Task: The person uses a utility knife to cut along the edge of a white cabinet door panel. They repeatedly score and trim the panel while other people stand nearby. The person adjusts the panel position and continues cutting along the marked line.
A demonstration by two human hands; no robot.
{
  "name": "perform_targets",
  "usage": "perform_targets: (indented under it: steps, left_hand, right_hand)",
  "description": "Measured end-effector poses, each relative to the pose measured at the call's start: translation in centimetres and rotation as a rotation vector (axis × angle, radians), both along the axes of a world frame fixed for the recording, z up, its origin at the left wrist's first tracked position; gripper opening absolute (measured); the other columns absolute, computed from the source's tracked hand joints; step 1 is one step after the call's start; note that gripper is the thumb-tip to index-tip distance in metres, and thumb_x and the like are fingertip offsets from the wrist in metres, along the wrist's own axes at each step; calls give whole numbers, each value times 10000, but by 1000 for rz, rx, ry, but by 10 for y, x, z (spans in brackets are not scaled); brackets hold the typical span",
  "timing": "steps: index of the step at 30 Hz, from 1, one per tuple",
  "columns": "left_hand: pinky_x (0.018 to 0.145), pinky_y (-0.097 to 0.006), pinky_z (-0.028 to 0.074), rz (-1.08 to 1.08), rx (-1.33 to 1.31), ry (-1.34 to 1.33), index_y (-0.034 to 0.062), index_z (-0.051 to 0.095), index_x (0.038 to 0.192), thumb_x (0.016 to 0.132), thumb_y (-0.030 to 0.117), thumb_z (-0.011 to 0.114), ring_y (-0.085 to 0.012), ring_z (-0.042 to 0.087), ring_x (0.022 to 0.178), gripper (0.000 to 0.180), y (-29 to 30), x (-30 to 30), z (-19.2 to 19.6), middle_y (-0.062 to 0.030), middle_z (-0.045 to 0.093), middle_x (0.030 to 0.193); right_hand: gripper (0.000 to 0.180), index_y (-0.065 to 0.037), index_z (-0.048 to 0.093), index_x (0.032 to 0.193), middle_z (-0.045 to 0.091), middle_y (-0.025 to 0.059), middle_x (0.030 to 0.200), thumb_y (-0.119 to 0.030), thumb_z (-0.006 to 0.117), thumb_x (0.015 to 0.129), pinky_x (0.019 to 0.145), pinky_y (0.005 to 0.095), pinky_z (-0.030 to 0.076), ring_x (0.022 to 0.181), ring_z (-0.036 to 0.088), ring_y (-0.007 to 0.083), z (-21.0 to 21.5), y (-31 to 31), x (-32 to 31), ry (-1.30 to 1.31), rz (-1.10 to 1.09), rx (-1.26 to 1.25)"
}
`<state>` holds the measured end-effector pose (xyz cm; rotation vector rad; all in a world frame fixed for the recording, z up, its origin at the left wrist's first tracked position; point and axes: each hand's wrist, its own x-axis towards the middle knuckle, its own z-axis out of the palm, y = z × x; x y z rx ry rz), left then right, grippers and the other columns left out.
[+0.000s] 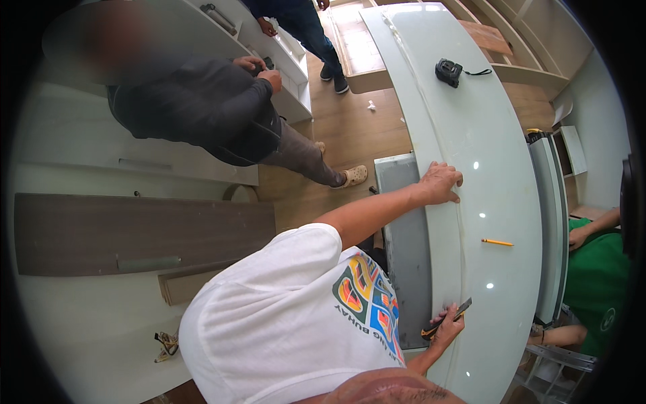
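A long white glossy panel [501, 182] lies in front of me, with a thin translucent strip [425, 101] running along its length. My left hand [441, 183] rests on the panel, its fingers curled at the strip; the exact grip is partly hidden. Nearer the lower edge, my right hand [447, 327] is wrapped round a utility knife [463, 308] with a dark and yellow handle, its tip over the panel. A yellow pencil [498, 242] lies on the white surface between the hands' level. Farther up sits a black tape measure [449, 73] with a wrist cord.
A grey panel [407, 256] is under the white one. Left stands a person in dark clothes [202, 108]; another person's legs [313, 40] show behind. At right is a person in green [595, 276], beside a metal ladder [562, 363]. A dark brown board [141, 232] lies at left.
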<state>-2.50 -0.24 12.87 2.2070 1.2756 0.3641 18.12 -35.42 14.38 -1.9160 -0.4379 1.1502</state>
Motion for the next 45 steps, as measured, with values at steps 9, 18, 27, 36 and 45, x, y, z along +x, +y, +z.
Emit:
perform_targets:
  steps: [9,18,27,36,45]
  left_hand:
    - [894,-434,456,28,-37,23,121,719,1029,701,387,879,-305,653,1045,452,2,0,1,-77,699,1000]
    - [873,-437,469,55,-50,-12,118,734,987,668,375,886,-299,686,982,437,5,3,-3,-78,727,920]
    - [866,-430,463,60,-84,13,133,742,992,650,386,893,-290,695,970,452,8,5,-7,-68,730,905]
    - [862,-423,465,77,-137,26,138,742,980,630,363,890,-283,701,958,442,11,8,-5,-64,732,902]
    - [864,-417,462,94,-159,16,142,742,974,611,345,890,-289,703,949,441,10,10,-4,-72,733,894]
  right_hand:
    - [385,10,575,934,556,53,679,-353,648,1040,425,303,525,483,544,123,2,-2,-2,-40,29,8]
    - [369,-9,596,934,539,31,666,-359,660,1031,428,294,515,485,531,116,3,0,-4,-42,12,7]
    - [400,-20,582,913,547,33,677,-394,683,1012,433,299,517,488,534,117,3,-1,-4,-41,21,29]
    - [396,-35,565,900,540,32,677,-396,690,1007,434,302,516,491,533,121,0,-3,-3,-41,12,31]
    - [354,-7,582,944,558,42,684,-340,669,1028,433,302,529,489,544,117,3,-2,-2,-48,20,16]
